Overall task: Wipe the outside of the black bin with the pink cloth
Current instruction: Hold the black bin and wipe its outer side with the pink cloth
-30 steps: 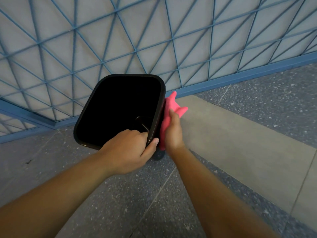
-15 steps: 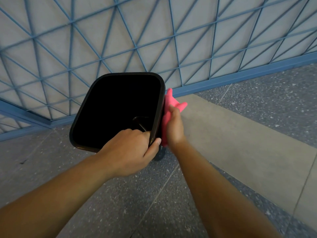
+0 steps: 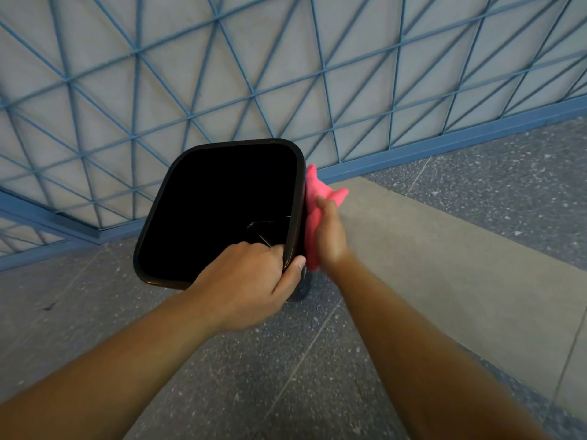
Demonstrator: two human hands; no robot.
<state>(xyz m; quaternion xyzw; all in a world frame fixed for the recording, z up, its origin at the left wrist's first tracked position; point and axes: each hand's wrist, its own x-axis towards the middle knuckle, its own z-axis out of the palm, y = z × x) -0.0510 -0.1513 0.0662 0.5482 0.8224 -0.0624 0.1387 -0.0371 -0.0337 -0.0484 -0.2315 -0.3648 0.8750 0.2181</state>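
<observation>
The black bin (image 3: 165,198) stands tilted on the floor in the middle of the view, its dark open mouth facing me. My left hand (image 3: 247,281) grips the near right corner of its rim, thumb outside and fingers inside. My right hand (image 3: 328,236) presses the pink cloth (image 3: 314,198) flat against the bin's right outer wall; the cloth sticks out beyond my fingers. The bin's outer walls are mostly hidden from this angle.
A wall with a blue diagonal metal grid (image 3: 254,90) and a blue base rail (image 3: 444,144) runs just behind the bin. The floor is speckled grey stone (image 3: 254,376) with a plain light grey strip (image 3: 444,249) to the right.
My right hand and the pink cloth have slid slightly up and away along the bin's right wall. My left hand keeps its grip on the rim.
</observation>
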